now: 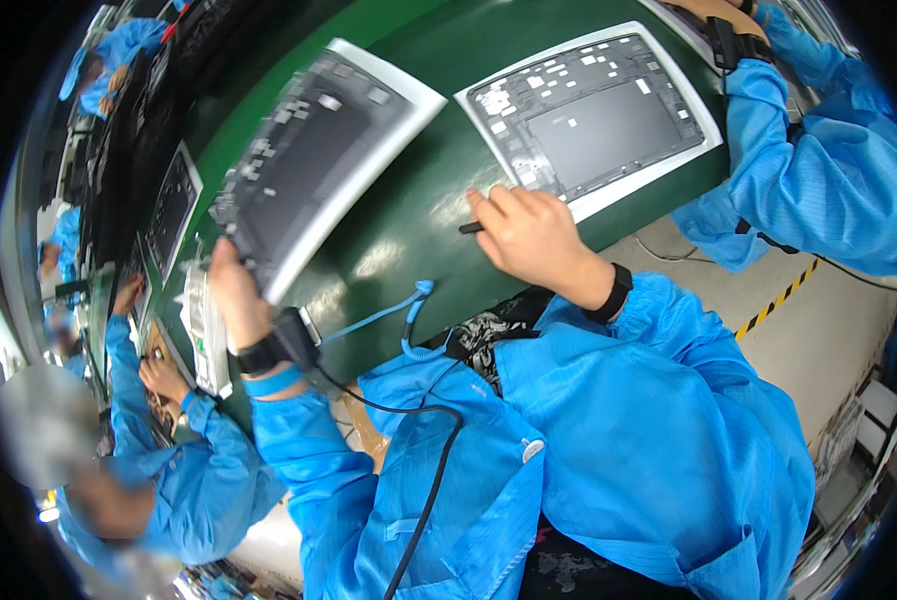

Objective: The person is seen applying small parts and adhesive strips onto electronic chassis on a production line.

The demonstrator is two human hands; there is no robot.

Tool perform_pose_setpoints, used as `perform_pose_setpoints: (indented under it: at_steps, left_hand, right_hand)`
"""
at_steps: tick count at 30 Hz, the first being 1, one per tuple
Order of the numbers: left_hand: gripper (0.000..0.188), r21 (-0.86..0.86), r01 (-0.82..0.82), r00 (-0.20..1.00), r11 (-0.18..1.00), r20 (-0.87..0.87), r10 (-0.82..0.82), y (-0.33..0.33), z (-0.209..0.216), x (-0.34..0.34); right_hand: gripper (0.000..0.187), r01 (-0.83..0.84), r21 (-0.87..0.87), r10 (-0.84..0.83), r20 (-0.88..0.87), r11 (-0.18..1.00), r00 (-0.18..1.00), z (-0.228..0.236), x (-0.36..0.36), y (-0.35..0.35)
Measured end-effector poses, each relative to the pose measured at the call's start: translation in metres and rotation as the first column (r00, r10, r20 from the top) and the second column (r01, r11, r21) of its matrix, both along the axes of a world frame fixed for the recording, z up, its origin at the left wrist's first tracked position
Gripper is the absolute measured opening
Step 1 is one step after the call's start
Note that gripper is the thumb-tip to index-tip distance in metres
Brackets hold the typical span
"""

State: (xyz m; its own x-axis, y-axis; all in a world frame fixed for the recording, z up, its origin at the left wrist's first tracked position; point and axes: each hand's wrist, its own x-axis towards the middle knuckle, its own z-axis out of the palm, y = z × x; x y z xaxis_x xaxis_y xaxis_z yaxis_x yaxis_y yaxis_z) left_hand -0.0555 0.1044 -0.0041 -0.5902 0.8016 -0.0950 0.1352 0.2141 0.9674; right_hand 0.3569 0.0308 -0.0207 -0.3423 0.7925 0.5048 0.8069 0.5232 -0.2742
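An opened tablet (313, 150), with small pale pieces around a large dark rectangle, is on a white backing left of centre, its picture blurred. My left hand (238, 295) grips its near left corner, fingers partly hidden. A second opened tablet (608, 118) of the same kind lies on a white tray (696, 140) to the right. My right hand (533, 238) is closed round a thin black pen-like tool (470, 228), just in front of that tray's near left edge. The tool's other end is hidden in the hand.
Both tablets are over a green tabletop (398, 230). A blue coiled cord (413, 320) lies at its near edge. A white box-like object (203, 335) stands left of my left hand. Co-workers in blue sleeves (768, 150) work at right and left; another tablet (175, 210) lies far left.
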Motion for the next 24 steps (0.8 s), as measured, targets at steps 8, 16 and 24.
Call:
perform_pose_setpoints:
  at_steps: [8,16,24]
  left_hand:
    - [0.038,-0.388,-0.042,0.794,0.921,-0.572,-0.205,-0.079,0.021,0.115]
    - [0.026,-0.175,0.141,0.871,0.974,-0.446,-0.206,-0.17,0.032,0.065]
    - [0.04,-0.152,0.214,0.535,0.965,-0.808,-0.246,-0.185,-0.026,0.055]
  right_hand:
    - [0.03,-0.093,0.006,0.092,-0.225,0.996,0.97,0.013,0.006,-0.016]
    - [0.034,-0.095,-0.098,0.012,-0.626,0.991,0.78,0.065,-0.005,-0.018]
    - [0.022,-0.71,-0.563,-0.224,-0.825,0.423,0.519,0.049,-0.163,-0.016]
